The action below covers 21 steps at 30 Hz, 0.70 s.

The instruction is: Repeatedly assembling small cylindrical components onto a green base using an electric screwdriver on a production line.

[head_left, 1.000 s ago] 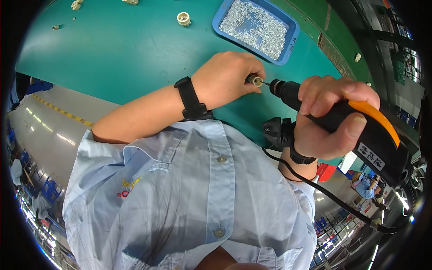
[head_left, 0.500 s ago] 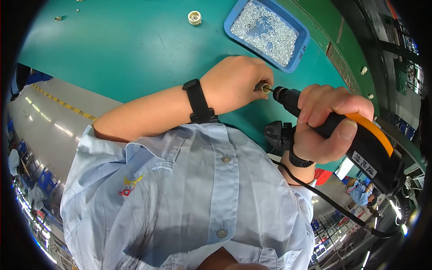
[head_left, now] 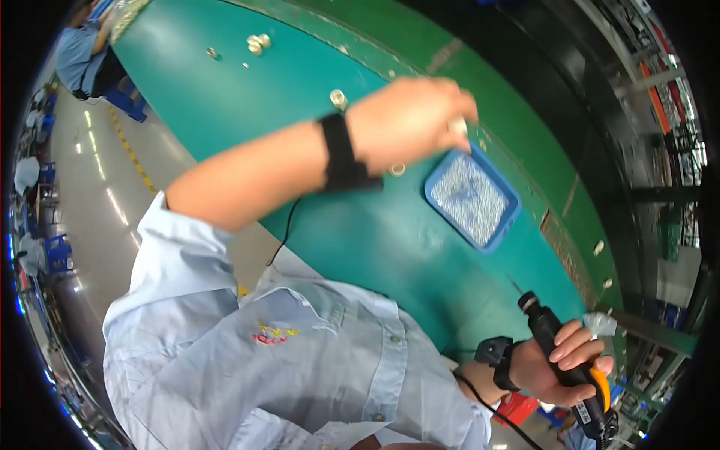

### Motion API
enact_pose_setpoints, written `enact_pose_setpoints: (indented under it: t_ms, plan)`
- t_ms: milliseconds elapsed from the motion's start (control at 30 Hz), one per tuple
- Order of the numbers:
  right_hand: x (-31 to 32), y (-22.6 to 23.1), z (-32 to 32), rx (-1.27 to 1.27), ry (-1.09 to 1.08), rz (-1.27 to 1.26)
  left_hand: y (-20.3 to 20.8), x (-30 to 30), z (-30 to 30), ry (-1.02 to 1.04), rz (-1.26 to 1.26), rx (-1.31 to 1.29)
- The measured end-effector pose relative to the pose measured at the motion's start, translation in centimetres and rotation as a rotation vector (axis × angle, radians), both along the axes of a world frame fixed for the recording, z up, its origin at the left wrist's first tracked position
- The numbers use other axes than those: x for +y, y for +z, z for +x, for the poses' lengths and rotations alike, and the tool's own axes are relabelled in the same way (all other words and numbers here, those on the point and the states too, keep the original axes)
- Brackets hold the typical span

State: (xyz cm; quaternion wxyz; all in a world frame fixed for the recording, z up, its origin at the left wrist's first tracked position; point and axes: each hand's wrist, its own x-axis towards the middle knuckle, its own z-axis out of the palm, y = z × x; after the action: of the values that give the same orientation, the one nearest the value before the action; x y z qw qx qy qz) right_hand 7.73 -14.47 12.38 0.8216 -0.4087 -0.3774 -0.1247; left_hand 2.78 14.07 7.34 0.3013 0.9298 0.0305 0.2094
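Right grip [head_left: 551,373] wrapped around black screwdriver [head_left: 545,321], left grip [head_left: 409,116] pinching small cream part [head_left: 458,126] (blurred)

The person wore a pale blue shirt [head_left: 330,390], its left sleeve [head_left: 180,255] ending near the elbow. A placket [head_left: 390,360] with small round buttons [head_left: 395,340] ran down the front, and a flapped pocket [head_left: 322,315] sat on the left chest, close to yellow and red embroidery [head_left: 274,334]. Above the bare left hand [head_left: 409,116] was a wide black band [head_left: 337,142] with a thin black cable [head_left: 286,232] below it. Above the bare right hand [head_left: 538,373], a dark strap [head_left: 504,367] carried a boxy black device [head_left: 493,349].
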Motion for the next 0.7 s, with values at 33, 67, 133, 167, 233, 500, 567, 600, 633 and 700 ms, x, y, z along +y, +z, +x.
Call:
enact_pose_setpoints:
  t_ms: [33,67,133,167,233,500,567,600,633,700]
  plan:
    - [0.2,-0.7,0.3,-0.010,0.035,0.032,0.5,3.2,1.2,0.085,0.074,0.028]
    - [0.1,-1.2,0.3,0.029,0.043,-0.028,0.7,5.9,2.4,0.136,0.063,0.140]
    - [0.4,-2.4,0.5,0.102,0.065,-0.158,-0.3,10.7,4.7,0.246,0.074,0.306]
    - [0.6,-2.8,0.5,0.091,0.085,-0.141,-1.4,12.5,5.9,0.288,0.094,0.362]
    - [0.7,-3.6,0.4,0.084,0.034,-0.207,-4.0,15.0,7.9,0.279,0.090,0.354]
    - [0.0,-4.9,0.9,0.183,-0.126,-0.260,-4.7,26.7,8.0,0.783,0.077,0.184]
    - [0.2,-5.1,1.3,0.194,-0.152,-0.260,-6.4,31.1,7.0,1.077,0.056,-0.012]
    - [0.4,-5.1,1.3,0.196,-0.171,-0.273,-7.0,32.7,6.8,1.204,0.034,-0.082]
    - [0.4,-5.2,1.2,0.202,-0.211,-0.289,-7.0,33.7,7.0,1.184,-0.007,-0.013]
    - [0.4,-5.3,0.4,0.214,-0.334,-0.299,-7.2,36.1,7.1,1.054,-0.003,0.121]
